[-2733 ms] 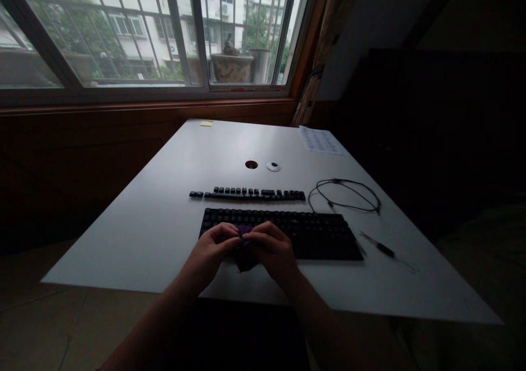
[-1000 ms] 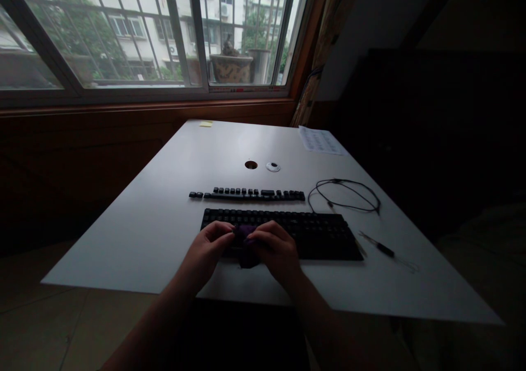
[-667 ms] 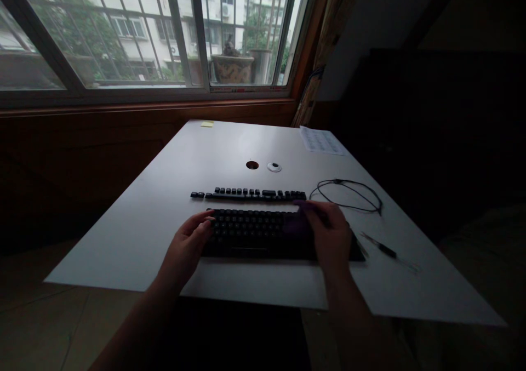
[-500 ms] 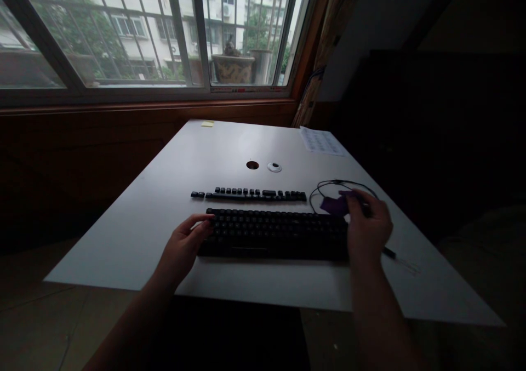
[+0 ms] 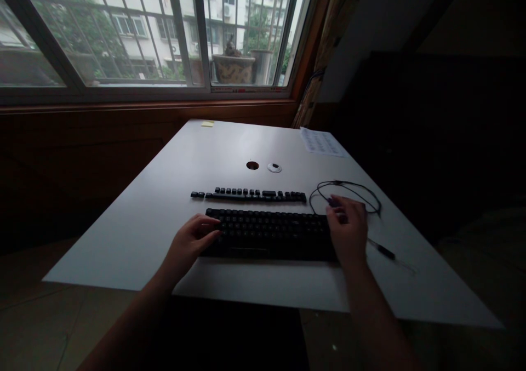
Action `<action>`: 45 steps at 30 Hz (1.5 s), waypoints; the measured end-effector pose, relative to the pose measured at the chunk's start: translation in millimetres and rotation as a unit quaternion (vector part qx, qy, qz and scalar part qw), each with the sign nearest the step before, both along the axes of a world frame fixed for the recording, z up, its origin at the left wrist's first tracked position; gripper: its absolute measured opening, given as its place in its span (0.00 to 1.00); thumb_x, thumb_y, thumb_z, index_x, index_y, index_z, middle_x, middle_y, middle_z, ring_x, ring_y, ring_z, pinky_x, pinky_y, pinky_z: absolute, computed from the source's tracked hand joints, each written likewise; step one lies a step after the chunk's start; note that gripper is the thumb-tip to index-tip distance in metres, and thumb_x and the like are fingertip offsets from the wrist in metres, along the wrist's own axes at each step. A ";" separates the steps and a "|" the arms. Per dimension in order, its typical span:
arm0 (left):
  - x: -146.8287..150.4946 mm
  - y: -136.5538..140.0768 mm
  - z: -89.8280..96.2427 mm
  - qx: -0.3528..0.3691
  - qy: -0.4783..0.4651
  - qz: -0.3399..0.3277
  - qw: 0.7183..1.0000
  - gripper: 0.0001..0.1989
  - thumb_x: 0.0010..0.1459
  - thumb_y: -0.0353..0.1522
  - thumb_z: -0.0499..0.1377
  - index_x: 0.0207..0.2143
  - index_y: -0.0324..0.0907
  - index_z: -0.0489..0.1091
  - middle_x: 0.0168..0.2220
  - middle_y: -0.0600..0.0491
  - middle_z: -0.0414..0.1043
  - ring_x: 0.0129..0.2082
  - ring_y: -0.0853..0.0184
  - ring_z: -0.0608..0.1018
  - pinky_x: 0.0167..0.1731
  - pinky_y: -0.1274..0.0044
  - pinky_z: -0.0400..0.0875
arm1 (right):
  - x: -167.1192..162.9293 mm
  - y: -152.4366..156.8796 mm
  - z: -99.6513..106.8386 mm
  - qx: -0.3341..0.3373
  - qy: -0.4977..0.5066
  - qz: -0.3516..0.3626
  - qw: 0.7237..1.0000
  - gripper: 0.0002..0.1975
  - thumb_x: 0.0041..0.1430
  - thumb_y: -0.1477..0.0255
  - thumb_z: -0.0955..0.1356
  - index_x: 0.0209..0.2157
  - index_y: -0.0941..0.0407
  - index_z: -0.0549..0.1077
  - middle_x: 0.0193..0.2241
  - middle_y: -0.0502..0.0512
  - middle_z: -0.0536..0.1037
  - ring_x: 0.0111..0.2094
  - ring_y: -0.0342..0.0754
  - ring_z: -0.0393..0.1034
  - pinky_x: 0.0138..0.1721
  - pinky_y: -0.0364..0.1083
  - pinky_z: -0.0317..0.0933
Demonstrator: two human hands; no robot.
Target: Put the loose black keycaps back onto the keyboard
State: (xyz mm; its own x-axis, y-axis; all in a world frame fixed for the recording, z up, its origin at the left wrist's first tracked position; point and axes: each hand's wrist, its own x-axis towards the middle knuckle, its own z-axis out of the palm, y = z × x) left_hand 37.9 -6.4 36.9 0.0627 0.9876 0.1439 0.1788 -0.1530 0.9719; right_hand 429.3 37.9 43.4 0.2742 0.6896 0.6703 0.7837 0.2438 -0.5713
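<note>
A black keyboard (image 5: 263, 234) lies lengthwise across the white table. My left hand (image 5: 191, 242) rests at its left end, thumb and forefinger apart over the keys; it grips nothing that I can see. Over the keyboard's right end is my right hand (image 5: 349, 226), its fingers closed. A small dark purple bit of cloth (image 5: 331, 201) shows at the fingertips, and the rest of it is hidden in the hand. Loose black keycaps (image 5: 255, 197) lie in rows just behind the keyboard.
A black cable (image 5: 370, 190) loops behind my right hand. Right of the hand lies a wire tool with a black handle (image 5: 385, 251). Farther back are a round hole (image 5: 252, 165), a white ring-shaped cover (image 5: 274, 167), a printed sheet (image 5: 324, 142) and a yellow note (image 5: 207, 124).
My right hand has moved left and down onto the keyboard's right end, and the purple cloth has bunched out of sight. My left hand has shifted slightly right, its thumb and forefinger spreading.
</note>
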 end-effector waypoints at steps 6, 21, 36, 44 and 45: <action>0.9 -1.2 -6.2 0.140 0.185 -0.019 0.972 0.07 0.60 0.32 0.65 0.42 0.46 0.76 0.40 0.52 0.76 0.40 0.63 0.77 0.42 0.69 0.74 | -40.3 -6.9 2.0 -0.023 -0.079 0.128 0.988 0.13 0.66 0.71 0.66 0.50 0.51 0.75 0.43 0.55 0.74 0.42 0.51 0.72 0.50 0.55 0.68; 3.3 -1.2 -23.6 0.259 0.330 -0.009 0.908 0.08 0.59 0.32 0.68 0.42 0.50 0.79 0.44 0.50 0.73 0.48 0.56 0.70 0.48 0.62 0.72 | -70.5 -16.2 -15.2 -0.049 -0.110 0.255 0.959 0.13 0.66 0.76 0.66 0.50 0.50 0.74 0.43 0.55 0.75 0.46 0.53 0.70 0.52 0.56 0.66; 2.5 -0.2 -24.9 0.239 0.334 -0.022 0.912 0.08 0.59 0.32 0.67 0.42 0.50 0.78 0.44 0.50 0.72 0.47 0.55 0.70 0.47 0.61 0.73 | -98.9 -29.8 -7.5 -0.067 -0.185 0.383 0.903 0.12 0.66 0.77 0.66 0.46 0.51 0.78 0.38 0.55 0.79 0.41 0.50 0.70 0.44 0.52 0.66; 1.8 -1.2 -27.3 0.213 0.310 -0.004 0.926 0.14 0.58 0.31 0.67 0.47 0.49 0.74 0.45 0.50 0.72 0.49 0.55 0.70 0.50 0.61 0.71 | -136.1 -30.3 -13.4 -0.054 -0.259 0.418 0.869 0.13 0.65 0.77 0.66 0.49 0.52 0.76 0.39 0.55 0.78 0.41 0.49 0.68 0.45 0.50 0.63; 1.2 -1.3 -26.6 0.210 0.308 -0.005 0.928 0.15 0.58 0.31 0.68 0.47 0.49 0.74 0.46 0.50 0.72 0.49 0.55 0.70 0.51 0.61 0.71 | -139.3 -30.5 -14.1 -0.054 -0.262 0.415 0.870 0.14 0.65 0.77 0.66 0.49 0.52 0.76 0.40 0.55 0.78 0.41 0.49 0.68 0.45 0.50 0.63</action>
State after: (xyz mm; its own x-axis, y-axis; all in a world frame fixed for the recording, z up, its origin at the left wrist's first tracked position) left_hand 39.1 -7.7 10.3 0.2707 0.8510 0.4501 0.6773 -0.5006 0.5391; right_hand 290.0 7.4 29.3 -0.6719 0.5710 0.4717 0.5231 0.8167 -0.2436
